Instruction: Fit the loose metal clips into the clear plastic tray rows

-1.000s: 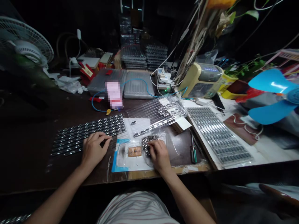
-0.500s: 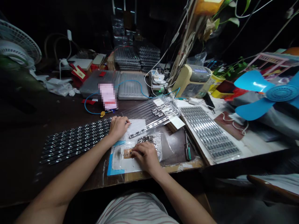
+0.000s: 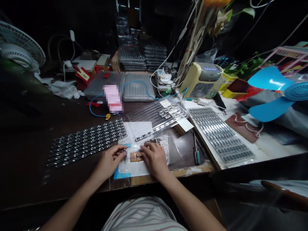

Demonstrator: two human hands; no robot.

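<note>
My left hand (image 3: 111, 161) is closed over the left side of the work sheet, thumb and forefinger nearly together; a small shiny bit shows at the fingertips, too small to name. Beside it lies a small brown block (image 3: 135, 157) with a tiny metal piece on it. My right hand (image 3: 156, 160) reaches the block's right edge with fingers bent and pinched; what they hold is hidden. Just behind the right hand is a heap of small metal parts (image 3: 155, 140) on clear plastic. To the left, rows of black strips with shiny fittings (image 3: 88, 141) lie side by side.
A clear ribbed tray (image 3: 149, 120) with some metal parts stands behind the hands. A green-handled screwdriver (image 3: 197, 155) lies to the right, near a filled plastic tray (image 3: 221, 134). Farther off are a phone (image 3: 113, 99), a power strip (image 3: 165, 80) and a blue-bladed fan (image 3: 271, 96).
My left hand has come off the end of the black strips and moved toward me, beside the brown block. My right hand stays at the block. The view has shifted slightly.
</note>
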